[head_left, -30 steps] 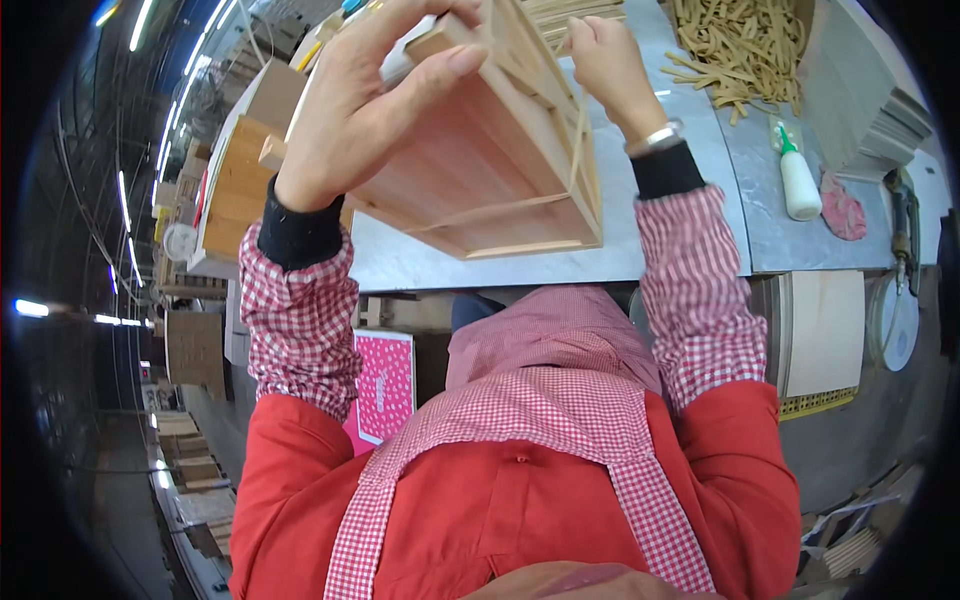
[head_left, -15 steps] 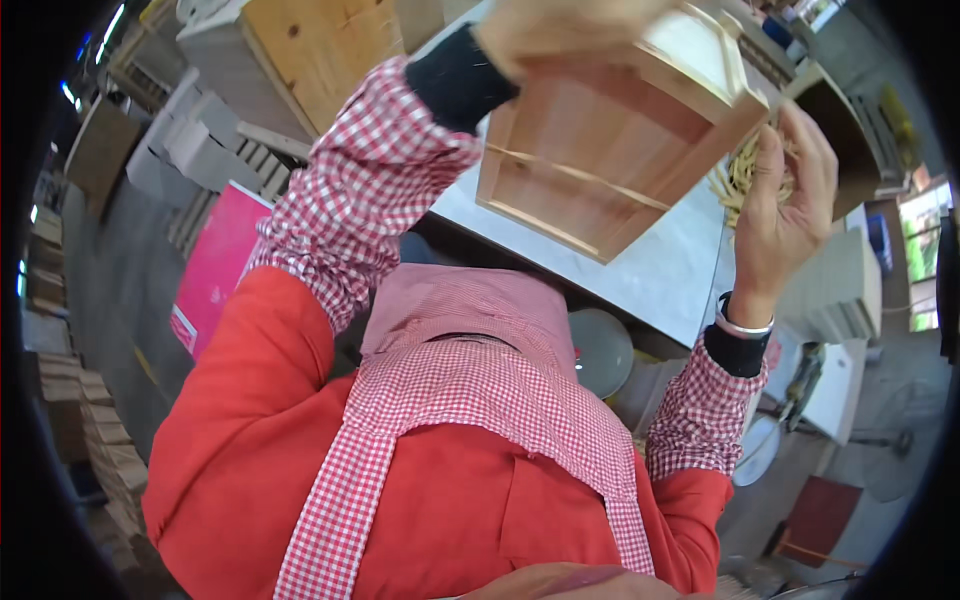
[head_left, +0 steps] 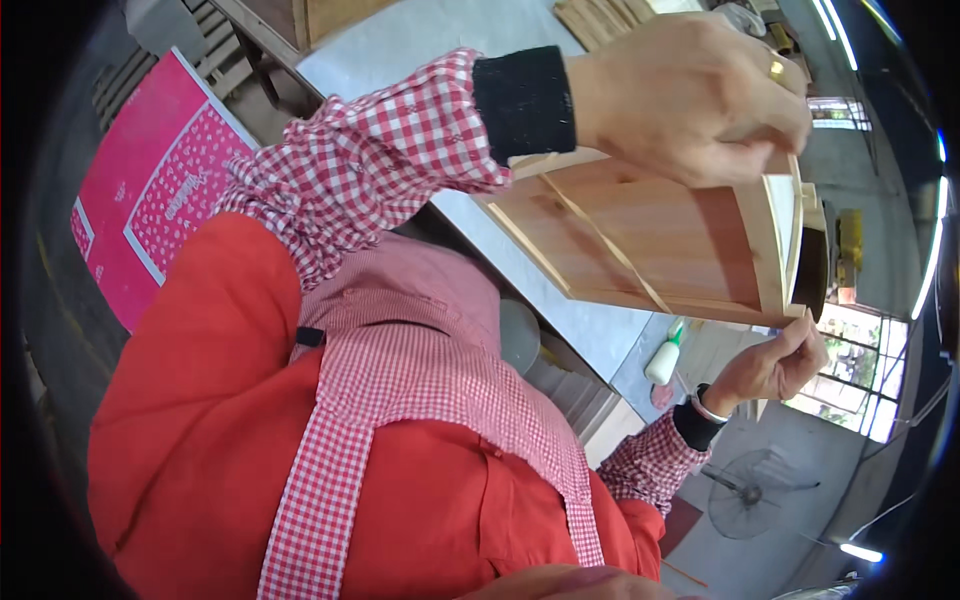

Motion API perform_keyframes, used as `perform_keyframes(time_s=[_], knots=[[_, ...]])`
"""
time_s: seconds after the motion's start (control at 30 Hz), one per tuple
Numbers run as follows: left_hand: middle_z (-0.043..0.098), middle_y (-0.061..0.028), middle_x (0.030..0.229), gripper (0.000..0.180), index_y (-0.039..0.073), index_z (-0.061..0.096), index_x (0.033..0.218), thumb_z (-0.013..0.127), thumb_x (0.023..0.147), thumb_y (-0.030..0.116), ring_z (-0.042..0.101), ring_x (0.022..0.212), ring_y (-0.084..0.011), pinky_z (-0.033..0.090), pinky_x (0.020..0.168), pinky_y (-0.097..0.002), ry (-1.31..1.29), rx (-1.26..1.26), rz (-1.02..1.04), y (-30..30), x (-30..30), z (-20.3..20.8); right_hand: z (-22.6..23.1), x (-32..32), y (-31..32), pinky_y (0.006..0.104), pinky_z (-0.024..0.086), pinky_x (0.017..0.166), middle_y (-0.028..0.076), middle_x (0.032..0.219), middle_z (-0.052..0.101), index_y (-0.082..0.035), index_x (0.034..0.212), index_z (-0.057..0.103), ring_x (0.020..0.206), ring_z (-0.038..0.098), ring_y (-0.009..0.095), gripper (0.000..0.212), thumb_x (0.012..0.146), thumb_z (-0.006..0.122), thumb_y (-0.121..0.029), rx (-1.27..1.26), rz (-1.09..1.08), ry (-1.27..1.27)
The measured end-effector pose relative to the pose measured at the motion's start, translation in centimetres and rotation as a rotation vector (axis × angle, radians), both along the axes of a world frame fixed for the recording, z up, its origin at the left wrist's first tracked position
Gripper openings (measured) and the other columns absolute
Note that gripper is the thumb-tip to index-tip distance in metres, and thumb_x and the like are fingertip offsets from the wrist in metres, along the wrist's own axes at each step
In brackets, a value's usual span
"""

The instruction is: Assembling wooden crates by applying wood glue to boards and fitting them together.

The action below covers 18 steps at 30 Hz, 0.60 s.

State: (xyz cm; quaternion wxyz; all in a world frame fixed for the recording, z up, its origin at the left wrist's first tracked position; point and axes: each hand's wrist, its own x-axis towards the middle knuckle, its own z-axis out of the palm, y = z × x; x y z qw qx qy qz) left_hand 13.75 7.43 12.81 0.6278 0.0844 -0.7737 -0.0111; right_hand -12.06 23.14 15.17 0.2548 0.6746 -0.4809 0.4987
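A pale wooden box or drawer-like frame (head_left: 690, 235) is tilted over the table, a tan band (head_left: 605, 240) running slantwise across its reddish panel. My left hand (head_left: 700, 105), wearing a ring, is closed at the upper corner of the box; the wrist and knuckles cover part of its edge. By the lower right corner, my right hand (head_left: 770, 365) is closed with thumb and fingertips pinched together. Whatever lies between those fingertips is too small to make out. The band looks like a stretched rubber band.
Under the box is a grey-white tabletop (head_left: 450, 210). A white bottle with a green cap (head_left: 664, 360) is near the right forearm. Wooden strips (head_left: 600, 20) lie at the far side. A pink printed sheet (head_left: 150, 190) is at left, a standing fan (head_left: 750, 490) at lower right.
The view has swung right. The box is turned and tilted differently. My right hand, formerly with fingers apart beside a pile of yellowish bands, is now pinched near the box's lower corner.
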Motion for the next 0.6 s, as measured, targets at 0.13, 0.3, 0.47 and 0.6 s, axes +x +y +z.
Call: perform_keyframes(time_s=[0.13,0.3,0.47,0.6], knots=[[0.063,-0.0067,0.079,0.026,0.007,0.066,0.099,0.063,0.083,0.027,0.062,0.077,-0.0134,0.050,0.071,-0.0293,0.253,0.262,-0.230,-2.6,1.0,-1.6,-0.2,0.3,-1.0,0.0282,0.044,0.070,0.006,0.082,0.057,0.001,0.082,0.056,0.075,0.052,0.014,0.014,0.093,0.058,-0.008,-0.093,-0.134,0.049],[0.058,-0.0007,0.074,0.032,0.005,0.061,0.086,0.061,0.090,0.036,0.055,0.066,-0.0079,0.047,0.061,-0.0239,0.176,1.533,-0.614,-6.4,1.5,-13.5,-0.3,1.3,-1.9,0.0285,0.041,0.069,0.004,0.077,0.056,0.000,0.082,0.056,0.073,0.049,0.014,0.017,0.093,0.058,-0.012,-0.244,-0.261,0.012],[0.056,-0.0006,0.071,0.022,0.006,0.059,0.084,0.060,0.091,0.027,0.051,0.060,-0.0080,0.043,0.053,-0.0239,-0.032,1.950,-0.860,-3.7,1.0,-15.2,-0.2,2.3,-1.0,0.0300,0.043,0.073,0.007,0.081,0.058,0.000,0.083,0.055,0.076,0.051,0.015,0.018,0.094,0.056,-0.013,-0.202,-0.368,-0.060],[0.057,-0.0014,0.071,0.017,0.005,0.059,0.085,0.061,0.091,0.021,0.051,0.060,-0.0085,0.043,0.053,-0.0231,0.025,1.996,-0.860,-4.2,0.5,-14.1,0.4,3.7,-0.2,0.0301,0.044,0.075,0.011,0.087,0.058,0.001,0.081,0.053,0.080,0.053,0.017,0.019,0.096,0.052,-0.011,-0.031,-0.505,-0.024]])
